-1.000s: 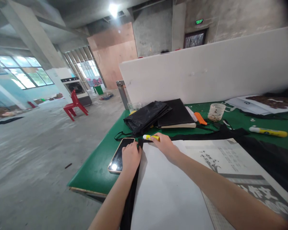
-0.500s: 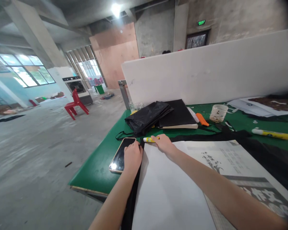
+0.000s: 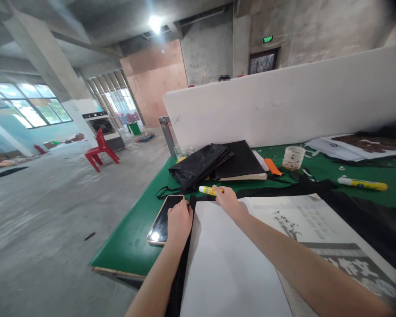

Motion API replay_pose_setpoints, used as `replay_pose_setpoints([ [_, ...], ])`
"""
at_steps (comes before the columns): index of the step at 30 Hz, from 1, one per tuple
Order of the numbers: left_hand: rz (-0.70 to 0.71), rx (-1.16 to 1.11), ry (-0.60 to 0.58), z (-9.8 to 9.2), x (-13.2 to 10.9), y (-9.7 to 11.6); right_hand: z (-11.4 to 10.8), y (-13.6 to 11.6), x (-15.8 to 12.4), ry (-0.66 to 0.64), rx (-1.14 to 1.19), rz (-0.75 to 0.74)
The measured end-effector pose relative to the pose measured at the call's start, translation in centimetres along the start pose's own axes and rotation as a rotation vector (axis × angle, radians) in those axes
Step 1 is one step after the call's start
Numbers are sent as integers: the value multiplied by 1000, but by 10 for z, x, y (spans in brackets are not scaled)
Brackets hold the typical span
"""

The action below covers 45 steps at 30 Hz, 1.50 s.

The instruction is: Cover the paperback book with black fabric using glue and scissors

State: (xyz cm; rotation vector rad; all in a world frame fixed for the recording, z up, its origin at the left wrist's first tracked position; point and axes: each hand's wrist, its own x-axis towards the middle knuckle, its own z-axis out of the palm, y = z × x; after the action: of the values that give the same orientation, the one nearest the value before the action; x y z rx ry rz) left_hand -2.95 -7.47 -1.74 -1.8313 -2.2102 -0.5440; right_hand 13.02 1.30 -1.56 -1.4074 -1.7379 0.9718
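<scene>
One glue stick (image 3: 206, 190) is pinched in the right hand (image 3: 230, 203), crosswise by the far edge of the paper (image 3: 231, 259), white end towards the left hand (image 3: 180, 220), whose grip beside the phone (image 3: 160, 222) I cannot tell

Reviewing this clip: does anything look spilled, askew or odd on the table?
Yes, some litter: small white scraps lie loose on the green tabletop near the clear cup, which has brownish residue inside. Whether anything spilled, I can't tell.
</scene>
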Motion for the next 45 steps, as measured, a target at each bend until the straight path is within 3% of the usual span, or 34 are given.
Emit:
replay_pose_setpoints([
  [10, 4, -4, -6, 0, -1, 0, -5, -15, -15, -19, -118, -59],
  [19, 2, -16, -10, -1, 0, 2, -7, -2, -5, 56, 33, -12],
  [25, -8, -21, -9, 1, 0, 1, -3, -5, -11, 29, 78, -75],
  [31, -3, -52, -11, 0, 1, 1, -3, -8, -10, 61, 303, -127],
  [38, 22, -179, 23, -4, 2, 6, -20, -5, 12, 74, 568, -140],
  [41, 46, -247, 13, -6, 3, 9, -27, -4, 17, 96, 515, -194],
  [45, 81, -388, -51, -7, 1, 12, -32, 1, 15, 157, 279, -256],
])
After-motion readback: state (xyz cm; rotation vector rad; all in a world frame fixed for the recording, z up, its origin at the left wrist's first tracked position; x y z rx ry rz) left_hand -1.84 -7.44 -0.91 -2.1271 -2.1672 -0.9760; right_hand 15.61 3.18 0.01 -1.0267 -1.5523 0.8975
